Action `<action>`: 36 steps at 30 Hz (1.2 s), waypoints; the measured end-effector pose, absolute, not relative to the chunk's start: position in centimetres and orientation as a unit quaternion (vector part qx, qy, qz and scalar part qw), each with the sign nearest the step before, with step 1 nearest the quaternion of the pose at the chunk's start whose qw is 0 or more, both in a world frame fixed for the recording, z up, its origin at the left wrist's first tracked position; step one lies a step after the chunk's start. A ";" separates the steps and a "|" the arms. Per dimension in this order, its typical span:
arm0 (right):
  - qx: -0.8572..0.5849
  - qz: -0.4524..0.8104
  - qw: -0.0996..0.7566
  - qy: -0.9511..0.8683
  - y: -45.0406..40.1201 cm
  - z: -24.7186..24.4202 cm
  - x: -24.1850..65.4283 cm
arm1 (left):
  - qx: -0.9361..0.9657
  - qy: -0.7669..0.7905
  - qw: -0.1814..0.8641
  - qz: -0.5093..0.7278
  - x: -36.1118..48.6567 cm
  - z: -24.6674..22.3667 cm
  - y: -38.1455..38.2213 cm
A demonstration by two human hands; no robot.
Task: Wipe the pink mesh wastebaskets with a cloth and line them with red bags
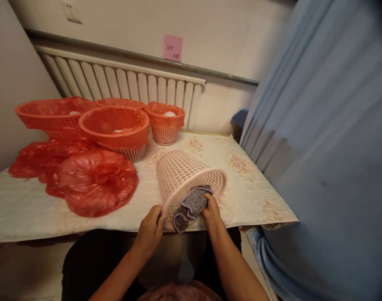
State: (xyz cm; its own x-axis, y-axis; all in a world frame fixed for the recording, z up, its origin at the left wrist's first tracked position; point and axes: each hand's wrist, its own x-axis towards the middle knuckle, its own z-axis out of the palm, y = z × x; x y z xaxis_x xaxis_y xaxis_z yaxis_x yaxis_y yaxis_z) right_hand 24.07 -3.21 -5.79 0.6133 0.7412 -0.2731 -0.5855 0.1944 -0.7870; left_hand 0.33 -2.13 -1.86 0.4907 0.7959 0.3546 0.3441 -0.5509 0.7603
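Note:
A pale pink perforated basket [181, 169] lies on its side on the table, its open mouth turned toward me and to the right. My left hand [152, 225] is closed on the left part of the basket's rim. A grey cloth with a light purple edge [194, 201] is bunched at the mouth, partly inside. My right hand [211, 210] pinches the right side of this cloth near the lower rim. Some of the right hand's fingers are hidden behind the cloth.
Several baskets lined with red bags [115, 125] stand at the back left. Loose red plastic bags [98, 182] lie before them on the flowered tablecloth [241, 163]. A radiator [141, 85] runs along the wall, and a blue curtain [319, 146] hangs at the right.

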 end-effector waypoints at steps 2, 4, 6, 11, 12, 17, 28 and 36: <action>-0.453 0.416 0.785 -0.073 -2.8 -4.5 24.3 | 0.807 0.350 0.324 0.348 0.3 -1.9 -2.0; -0.436 0.396 0.806 -0.064 -2.3 -2.4 24.3 | 0.810 0.347 0.331 0.339 0.4 -2.0 -1.9; -0.409 0.379 0.827 -0.067 -1.8 0.0 23.7 | 0.812 0.346 0.335 0.330 0.4 -2.0 -1.8; -0.376 0.346 0.847 -0.149 -1.2 2.9 18.3 | 0.816 0.335 0.346 0.318 0.4 -1.7 -1.7; -0.393 0.339 0.835 -0.181 -1.3 2.5 17.0 | 0.817 0.333 0.348 0.318 0.4 -1.7 -1.7; -0.559 0.241 0.693 -0.386 -2.3 -1.7 13.5 | 0.813 0.328 0.358 0.321 0.1 -2.0 -1.5; -0.699 -0.049 0.183 -0.689 -3.8 -8.3 18.5 | 0.802 0.348 0.340 0.347 0.4 -2.6 -1.9; -0.724 -0.032 0.242 -0.645 -4.2 -9.8 17.8 | 0.754 0.397 0.382 0.358 -0.7 -6.3 -2.3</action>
